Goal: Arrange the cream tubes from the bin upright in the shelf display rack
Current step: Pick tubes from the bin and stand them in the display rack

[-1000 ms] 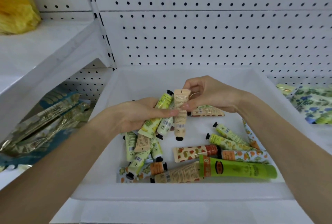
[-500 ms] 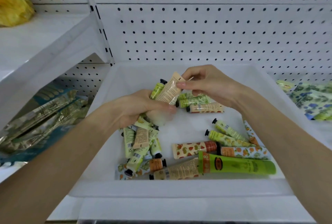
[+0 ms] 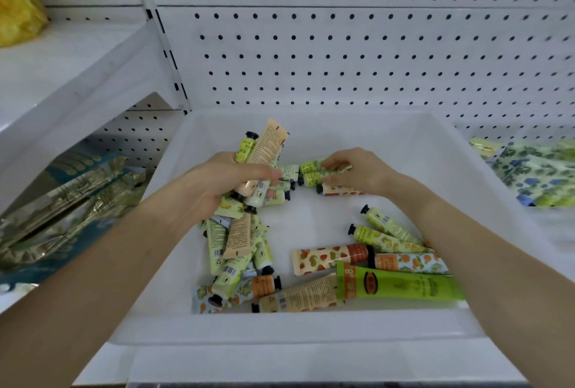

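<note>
several cream tubes [image 3: 259, 193] are bunched in the left hand [image 3: 230, 184], whose fingers [image 3: 275, 174] are curled tight round the bundle. a peach tube [image 3: 270, 143] and a lime tube with a black cap [image 3: 246, 147] stick up out of the top of the fist, and other caps point down below it. this hand is over the back left part of the white bin [image 3: 280, 328].

the right hand [image 3: 361, 174] is low at the back of the bin. its fingers [image 3: 334, 165] are bent and, with the thumb, pinch small green tubes [image 3: 309, 167] lying on their sides there.

more tubes lie flat on the bin floor: a heap [image 3: 236, 250] beside the left wrist, a strawberry-print tube [image 3: 326, 258], an orange-print tube [image 3: 410, 263] and a large bright green tube [image 3: 410, 286] near the front right.

the bin sits on a white shelf in front of a pegboard [image 3: 342, 45]. foil packets [image 3: 62, 201] lie to the left, blue floral packets [image 3: 535, 176] to the right, and a yellow bag [image 3: 15, 5] sits on the upper shelf.
</note>
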Demonstrator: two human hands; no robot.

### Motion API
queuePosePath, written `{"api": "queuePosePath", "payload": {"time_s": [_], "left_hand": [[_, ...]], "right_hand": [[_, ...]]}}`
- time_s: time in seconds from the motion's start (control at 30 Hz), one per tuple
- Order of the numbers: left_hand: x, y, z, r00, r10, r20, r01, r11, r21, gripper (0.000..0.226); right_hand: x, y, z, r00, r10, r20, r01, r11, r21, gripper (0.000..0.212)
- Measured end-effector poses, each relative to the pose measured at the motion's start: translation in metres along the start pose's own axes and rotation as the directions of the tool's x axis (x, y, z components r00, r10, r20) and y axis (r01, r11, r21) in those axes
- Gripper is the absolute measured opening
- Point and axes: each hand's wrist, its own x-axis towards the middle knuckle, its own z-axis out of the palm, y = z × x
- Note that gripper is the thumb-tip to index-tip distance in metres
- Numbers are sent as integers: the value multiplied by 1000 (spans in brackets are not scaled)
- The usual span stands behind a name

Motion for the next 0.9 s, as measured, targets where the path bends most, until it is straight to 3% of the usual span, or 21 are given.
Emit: {"api": "queuePosePath", "payload": {"time_s": [0.17, 0.33, 0.47, 0.53, 0.67, 0.9], "left_hand": [[1, 0, 1, 1000, 15, 25, -15, 1000, -5, 32], [0, 1, 1, 999, 27, 35, -27, 1000, -11, 39], [-2, 2, 1, 998, 28, 51, -27, 999, -28, 39], [-4, 4, 1, 998, 29, 58, -26, 999, -45, 29], [-3, 3, 0, 997, 28, 65, -24, 998, -62, 31], [-1, 4, 3, 997, 50, 66, -45, 996, -77, 33]], "right_hand": [[1, -1, 8, 999, -35, 16, 37, 991, -127, 38], [4, -5, 20, 996, 36, 84, -10, 959, -284, 38], [4, -4, 20, 995, 2, 96, 16, 984, -180, 21], [2, -5, 18, 995, -9, 101, 28, 982, -185, 20], [-1, -4, 19, 994, -26, 103, 43, 985, -166, 23], [-9, -19, -6, 999, 23, 31, -29, 977, 211, 19]]}}
